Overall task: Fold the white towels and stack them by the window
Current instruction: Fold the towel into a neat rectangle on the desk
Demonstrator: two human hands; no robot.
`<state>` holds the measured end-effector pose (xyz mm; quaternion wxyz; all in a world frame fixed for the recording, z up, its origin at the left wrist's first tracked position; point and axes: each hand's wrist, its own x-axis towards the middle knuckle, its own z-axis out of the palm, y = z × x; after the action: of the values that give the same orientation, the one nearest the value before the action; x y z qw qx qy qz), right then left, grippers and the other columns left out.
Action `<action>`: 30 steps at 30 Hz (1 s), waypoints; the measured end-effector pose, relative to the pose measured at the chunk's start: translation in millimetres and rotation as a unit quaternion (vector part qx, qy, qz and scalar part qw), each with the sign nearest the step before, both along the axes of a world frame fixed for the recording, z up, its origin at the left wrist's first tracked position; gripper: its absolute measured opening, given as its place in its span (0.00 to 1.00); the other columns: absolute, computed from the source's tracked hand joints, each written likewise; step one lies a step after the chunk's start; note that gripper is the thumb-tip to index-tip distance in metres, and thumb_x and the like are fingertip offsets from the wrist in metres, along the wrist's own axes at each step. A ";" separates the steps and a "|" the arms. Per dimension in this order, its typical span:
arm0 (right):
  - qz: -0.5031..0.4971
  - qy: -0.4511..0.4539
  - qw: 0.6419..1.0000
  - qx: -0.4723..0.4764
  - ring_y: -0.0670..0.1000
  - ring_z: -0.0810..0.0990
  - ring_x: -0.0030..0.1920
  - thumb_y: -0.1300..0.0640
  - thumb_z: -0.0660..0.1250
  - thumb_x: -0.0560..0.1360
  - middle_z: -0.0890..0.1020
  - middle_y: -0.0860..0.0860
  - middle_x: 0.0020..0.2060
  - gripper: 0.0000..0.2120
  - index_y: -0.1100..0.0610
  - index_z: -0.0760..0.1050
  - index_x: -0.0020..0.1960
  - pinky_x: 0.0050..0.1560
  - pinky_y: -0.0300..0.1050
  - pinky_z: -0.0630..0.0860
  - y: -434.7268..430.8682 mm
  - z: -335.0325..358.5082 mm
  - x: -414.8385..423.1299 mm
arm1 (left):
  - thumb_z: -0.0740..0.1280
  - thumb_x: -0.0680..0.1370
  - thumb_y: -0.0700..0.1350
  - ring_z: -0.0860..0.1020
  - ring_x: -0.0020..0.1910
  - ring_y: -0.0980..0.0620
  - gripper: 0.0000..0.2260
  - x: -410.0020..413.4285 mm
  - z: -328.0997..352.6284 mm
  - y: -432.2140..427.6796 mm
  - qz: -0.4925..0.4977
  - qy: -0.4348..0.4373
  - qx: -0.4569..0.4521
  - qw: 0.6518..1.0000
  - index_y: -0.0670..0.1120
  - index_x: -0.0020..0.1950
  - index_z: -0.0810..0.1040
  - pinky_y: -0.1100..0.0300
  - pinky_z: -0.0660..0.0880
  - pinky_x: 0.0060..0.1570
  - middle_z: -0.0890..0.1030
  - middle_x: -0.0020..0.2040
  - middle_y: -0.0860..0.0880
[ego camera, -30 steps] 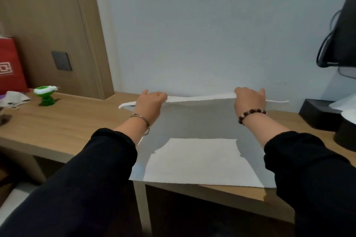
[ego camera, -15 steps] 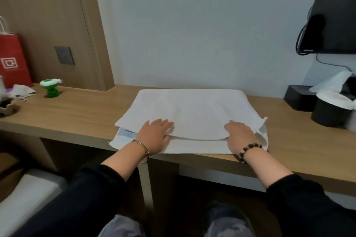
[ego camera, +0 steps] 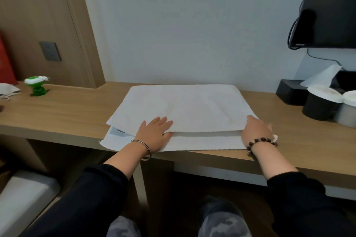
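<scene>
A white towel [ego camera: 185, 106] lies folded over on the wooden desk [ego camera: 67, 109], its upper layer reaching almost to the near edge and a strip of the lower layer showing below. My left hand [ego camera: 154, 132] lies flat with straight fingers on the near left part of the fold. My right hand [ego camera: 256, 131] rests at the near right corner of the upper layer; I cannot see whether its fingers pinch the cloth. No window is in view.
A green and white figure [ego camera: 37, 86] and a red bag [ego camera: 5, 63] stand at the left of the desk. At the right are a black box [ego camera: 289, 90], two cups with white lids [ego camera: 319, 104] and a wall-mounted screen [ego camera: 331, 7]. A grey seat [ego camera: 23, 194] sits lower left.
One second ago both hands held the towel's edge up in the air. They brought it down towards me, laying the upper layer flat, and now rest on its near edge.
</scene>
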<state>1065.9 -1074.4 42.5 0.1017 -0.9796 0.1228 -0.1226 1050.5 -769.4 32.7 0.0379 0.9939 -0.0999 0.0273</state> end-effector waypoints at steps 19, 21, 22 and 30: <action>0.238 0.110 0.965 0.002 0.48 0.49 0.77 0.68 0.50 0.78 0.52 0.46 0.77 0.31 0.49 0.53 0.77 0.76 0.50 0.44 55.1 0.5 34.1 | 0.46 0.83 0.55 0.45 0.77 0.54 0.22 48.9 6.1 7.2 -0.013 0.036 0.011 0.999 0.58 0.77 0.50 0.46 0.44 0.75 0.48 0.78 0.55; 0.238 0.109 0.965 -0.002 0.48 0.48 0.77 0.68 0.50 0.78 0.51 0.46 0.77 0.30 0.49 0.52 0.77 0.76 0.51 0.44 54.7 1.1 36.4 | 0.49 0.83 0.54 0.48 0.77 0.54 0.21 51.8 7.3 8.2 -0.028 0.023 -0.013 0.999 0.56 0.77 0.55 0.48 0.45 0.75 0.52 0.78 0.55; 0.239 0.110 0.965 -0.001 0.48 0.48 0.77 0.67 0.50 0.79 0.51 0.46 0.77 0.30 0.49 0.52 0.78 0.76 0.51 0.44 54.7 1.3 36.2 | 0.52 0.83 0.53 0.51 0.77 0.54 0.20 52.0 6.9 9.5 -0.041 0.011 -0.032 0.999 0.55 0.76 0.60 0.50 0.47 0.74 0.56 0.77 0.54; 0.245 0.105 0.964 -0.016 0.48 0.49 0.77 0.52 0.50 0.82 0.52 0.47 0.77 0.24 0.49 0.52 0.77 0.76 0.52 0.45 53.3 -3.2 36.6 | 0.48 0.73 0.62 0.79 0.51 0.43 0.30 41.6 11.3 11.9 -0.060 -0.095 -0.129 0.985 0.44 0.52 0.82 0.51 0.74 0.51 0.83 0.50 0.45</action>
<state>1102.5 -1021.0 39.3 0.0997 -0.9885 -0.1132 0.0079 1092.1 -757.4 44.0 0.1576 0.9657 -0.1581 0.1323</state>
